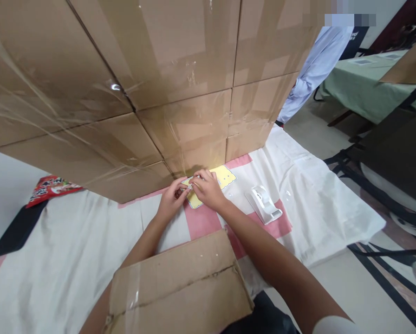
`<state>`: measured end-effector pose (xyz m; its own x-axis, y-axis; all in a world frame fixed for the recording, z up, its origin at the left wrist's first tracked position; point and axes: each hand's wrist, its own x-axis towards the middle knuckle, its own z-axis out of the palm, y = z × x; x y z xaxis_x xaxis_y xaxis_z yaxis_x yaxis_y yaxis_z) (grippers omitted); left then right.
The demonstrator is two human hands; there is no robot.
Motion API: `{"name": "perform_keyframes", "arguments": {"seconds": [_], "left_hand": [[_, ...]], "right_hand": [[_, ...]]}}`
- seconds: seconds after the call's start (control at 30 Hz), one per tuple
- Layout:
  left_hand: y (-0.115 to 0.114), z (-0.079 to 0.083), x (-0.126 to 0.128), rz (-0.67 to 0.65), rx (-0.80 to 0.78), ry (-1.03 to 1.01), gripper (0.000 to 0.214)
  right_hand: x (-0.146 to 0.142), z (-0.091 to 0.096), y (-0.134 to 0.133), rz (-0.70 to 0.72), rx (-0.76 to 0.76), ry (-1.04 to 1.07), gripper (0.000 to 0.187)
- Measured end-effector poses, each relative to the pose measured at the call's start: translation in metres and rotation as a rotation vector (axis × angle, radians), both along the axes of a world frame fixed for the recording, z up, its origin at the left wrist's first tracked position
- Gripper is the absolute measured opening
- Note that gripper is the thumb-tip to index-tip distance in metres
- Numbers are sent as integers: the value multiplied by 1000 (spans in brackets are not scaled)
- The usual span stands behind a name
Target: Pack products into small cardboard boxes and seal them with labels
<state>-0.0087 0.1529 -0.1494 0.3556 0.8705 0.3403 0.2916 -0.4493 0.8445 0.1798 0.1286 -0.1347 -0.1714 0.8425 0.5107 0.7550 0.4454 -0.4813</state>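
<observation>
A yellow paper cutout (225, 176) with a dark-outlined wavy edge lies on the pink and white cloth (203, 222), close to the foot of the box wall. My left hand (170, 200) is at its left end, thumb and fingers pinched together. Over the paper's middle, my right hand (210, 190) is curled, its fingertips meeting those of the left. Something small and pale shows between the fingertips, too small to name. To the right of my hands stands a white tape dispenser (264, 205). My fingers hide part of the paper.
A wall of taped cardboard boxes (183, 125) rises in front. One more cardboard box (180, 287) sits between my forearms. At left are a red snack packet (51, 188) and a black flat object (18, 229). A person's light blue sleeve (312, 69) shows behind the boxes, near a green-covered table (361, 88).
</observation>
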Motion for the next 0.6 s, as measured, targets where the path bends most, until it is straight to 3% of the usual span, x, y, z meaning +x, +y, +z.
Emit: {"name": "perform_keyframes", "arguments": {"seconds": [0.6], "left_hand": [[0, -2, -2, 11, -48, 10, 41]], "right_hand": [[-1, -2, 0, -58, -39, -8, 19]]}}
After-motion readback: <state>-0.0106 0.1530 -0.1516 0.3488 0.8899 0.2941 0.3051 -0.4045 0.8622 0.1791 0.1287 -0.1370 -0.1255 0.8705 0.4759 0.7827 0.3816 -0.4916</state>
